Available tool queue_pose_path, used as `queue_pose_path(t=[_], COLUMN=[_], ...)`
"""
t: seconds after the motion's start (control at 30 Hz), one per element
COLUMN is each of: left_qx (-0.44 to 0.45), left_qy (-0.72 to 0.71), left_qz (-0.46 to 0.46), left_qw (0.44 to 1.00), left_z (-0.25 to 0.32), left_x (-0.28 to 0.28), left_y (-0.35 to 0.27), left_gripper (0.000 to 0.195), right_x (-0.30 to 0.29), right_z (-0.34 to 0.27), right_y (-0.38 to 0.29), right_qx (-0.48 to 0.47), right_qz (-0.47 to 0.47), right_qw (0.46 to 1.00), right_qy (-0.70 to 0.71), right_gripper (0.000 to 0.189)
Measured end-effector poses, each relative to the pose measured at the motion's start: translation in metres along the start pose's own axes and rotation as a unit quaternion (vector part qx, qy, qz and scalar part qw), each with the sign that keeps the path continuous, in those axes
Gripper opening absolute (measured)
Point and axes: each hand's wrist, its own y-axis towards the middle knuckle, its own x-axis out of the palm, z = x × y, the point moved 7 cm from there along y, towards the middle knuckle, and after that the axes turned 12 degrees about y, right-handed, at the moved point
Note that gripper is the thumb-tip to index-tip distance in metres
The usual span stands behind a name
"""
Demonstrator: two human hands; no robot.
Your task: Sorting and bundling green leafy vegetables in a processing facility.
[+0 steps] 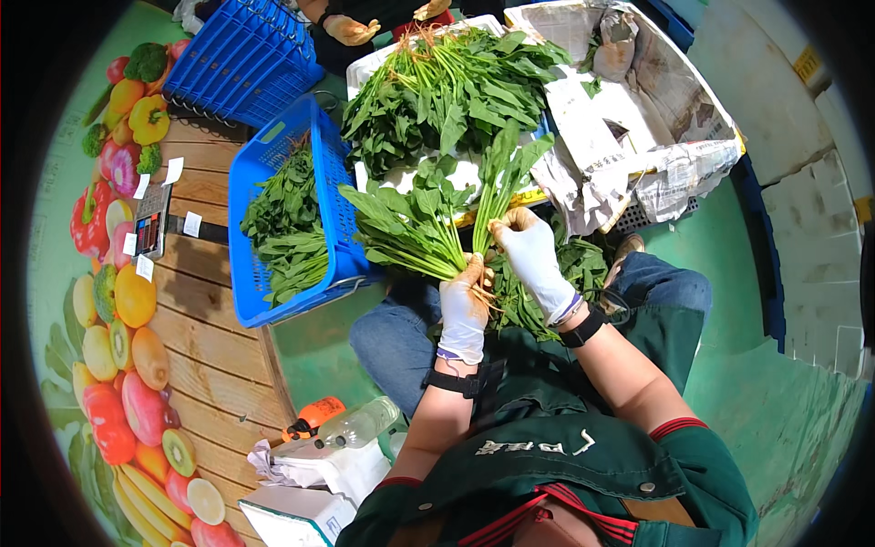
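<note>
A bunch of leafy greens with pinkish roots, likely spinach (417,232), fans out to the left from my left hand (465,308), which grips it near the root ends. My right hand (536,256) pinches the stems of an upright spinach plant (499,184) just above the left hand. Both hands wear white gloves with soiled fingertips. Below and behind them, more loose greens (519,294) lie over my lap. Beyond my hands, a white foam box (359,72) carries a large heap of spinach (451,96), roots pointing away from me.
To the left, a blue plastic basket (239,273) holds greens, with stacked blue baskets (239,61) behind it. A newspaper-lined box (718,130) stands at right. Another person's gloved hand (352,31) shows at the top. Bottles (362,420) and a scale (152,222) are at left.
</note>
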Motion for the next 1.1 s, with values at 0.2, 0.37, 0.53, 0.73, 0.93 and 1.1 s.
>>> queue_pose_path(t=[0.2, 0.37, 0.53, 0.73, 0.93, 1.1], left_qx=[0.020, 0.040, 0.022, -0.084, -0.138, -0.049], left_qy=[0.007, -0.004, -0.024, -0.147, -0.130, -0.084], left_qz=[-0.004, 0.002, -0.008, -0.029, -0.104, -0.028], left_qw=[1.000, 0.999, 0.999, 0.985, 0.976, 0.995], left_z=[0.001, -0.001, -0.001, -0.015, -0.001, 0.011], left_x=[0.000, -0.002, -0.001, -0.006, 0.009, 0.001], left_y=[0.004, 0.005, 0.005, 0.008, 0.007, 0.006], left_gripper=[0.007, 0.005, 0.005, 0.007, 0.026, 0.018], right_x=[0.000, 0.003, 0.010, 0.018, 0.019, -0.006], right_z=[0.005, 0.013, 0.001, -0.010, -0.034, -0.038], right_y=[-0.002, -0.005, -0.008, -0.033, -0.071, -0.072], right_qx=[0.053, 0.079, 0.031, 0.029, -0.372, -0.384], right_qz=[-0.041, -0.074, -0.092, -0.176, -0.197, -0.121], right_qw=[0.983, 0.971, 0.952, 0.970, 0.871, 0.910], right_qy=[0.168, 0.211, 0.290, 0.166, -0.254, -0.095], right_gripper=[0.011, 0.010, 0.021, 0.021, 0.016, 0.017])
